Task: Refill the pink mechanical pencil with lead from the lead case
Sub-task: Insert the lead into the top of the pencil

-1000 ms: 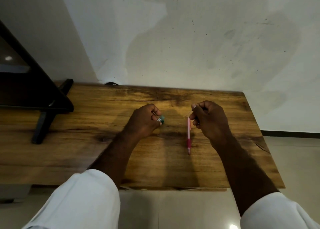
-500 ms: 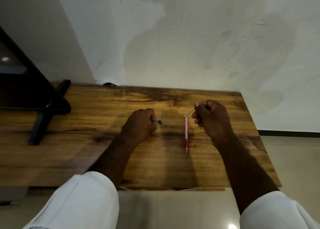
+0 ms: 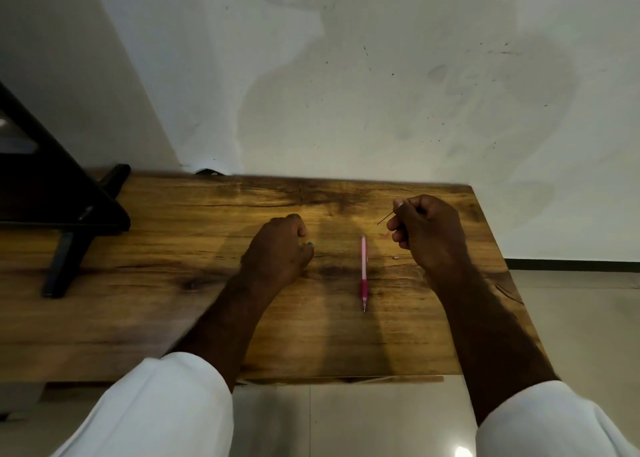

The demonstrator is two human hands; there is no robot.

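Wooden table (image 3: pixel 173 318) bears pink pencil (image 3: pixel 363 269) and black stand (image 3: pixel 65 235)

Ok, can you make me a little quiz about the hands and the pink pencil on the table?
1. True or false: the pink pencil is lying on the wooden table with no hand touching it.
2. Which hand pinches the thin lead?
A. left hand
B. right hand
C. neither
3. Fill in: the bit of lead case peeking from the closed fist is coloured ____.

Key: 1 true; 2 B; 3 teal.
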